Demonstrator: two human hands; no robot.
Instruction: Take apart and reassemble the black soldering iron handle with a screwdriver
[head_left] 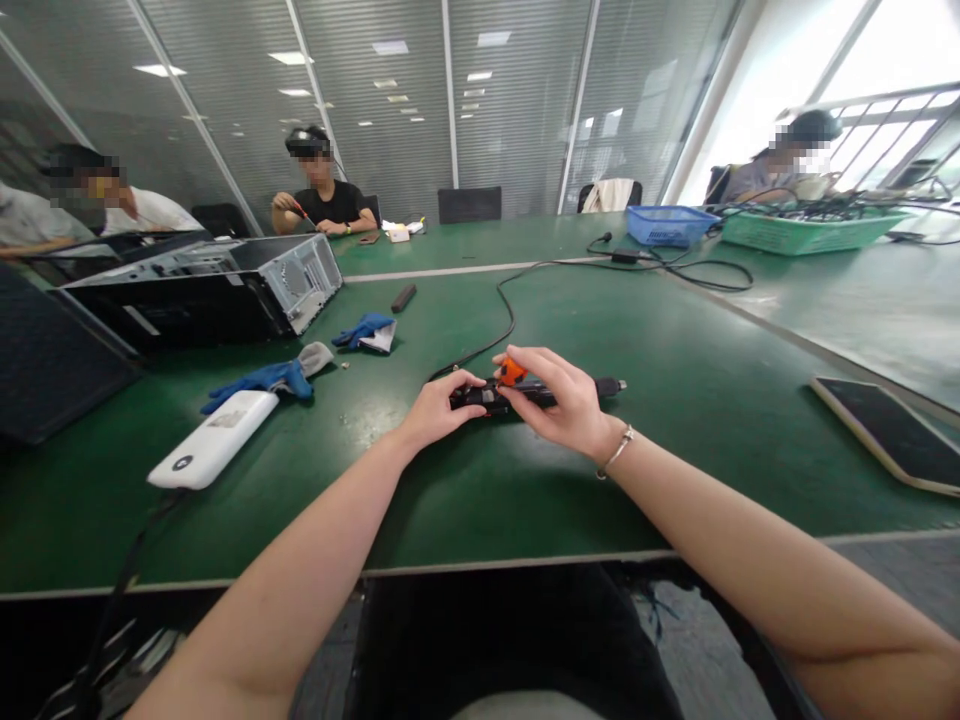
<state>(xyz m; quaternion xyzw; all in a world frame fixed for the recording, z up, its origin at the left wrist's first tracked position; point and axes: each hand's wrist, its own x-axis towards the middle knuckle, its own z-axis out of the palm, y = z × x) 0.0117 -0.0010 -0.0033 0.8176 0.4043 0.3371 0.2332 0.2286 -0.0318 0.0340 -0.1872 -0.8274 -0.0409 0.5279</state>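
In the middle of the green table, a small black device (491,397) with its inner parts showing lies in front of me. My left hand (442,408) is closed on its left end, thumb and fingers pressing its near and far sides. Above it, my right hand (566,400) grips the orange-and-black handle of a screwdriver (513,371), held upright. The screwdriver's tip is too small to make out. A long black piece with a metal end (611,386) sticks out to the right from under my right hand. Whether it joins the device is hidden.
To the left are a white power bank (214,440), blue-grey gloves (262,382) and an open computer case (217,290). A phone (892,430) lies at the right. A black cable (512,310) runs back toward blue (667,226) and green (814,233) baskets. Other people sit around the table.
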